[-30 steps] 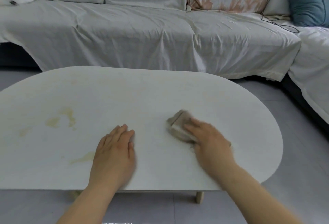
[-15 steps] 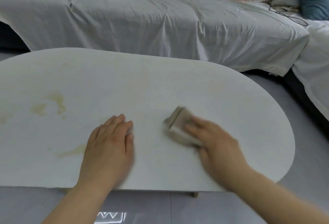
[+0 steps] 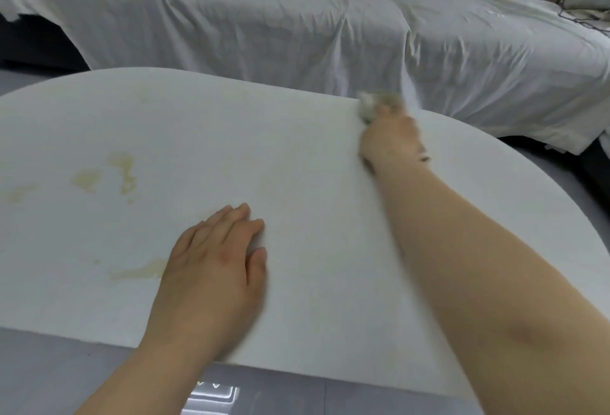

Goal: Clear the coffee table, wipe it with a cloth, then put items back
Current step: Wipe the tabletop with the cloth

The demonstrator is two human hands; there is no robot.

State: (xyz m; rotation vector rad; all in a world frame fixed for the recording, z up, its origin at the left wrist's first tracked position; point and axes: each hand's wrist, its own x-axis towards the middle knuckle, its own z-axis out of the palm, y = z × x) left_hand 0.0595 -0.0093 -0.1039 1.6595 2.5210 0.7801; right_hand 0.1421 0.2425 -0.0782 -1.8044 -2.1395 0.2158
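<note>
Wiping part done: right hand, grip blurred, presses cloth at coffee table far edge. Left hand flat; stains not yet wiped

pass: tabletop left of left hand | block: sofa past far edge

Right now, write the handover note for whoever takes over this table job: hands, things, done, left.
The left hand lies flat on the coffee table and holds nothing.
The right hand is on the cloth at the table's far edge; its grip is blurred.
Done: table cleared, wiping under way.
Left: wipe the yellowish stains to the left, then put the items back; none are in view.
</note>
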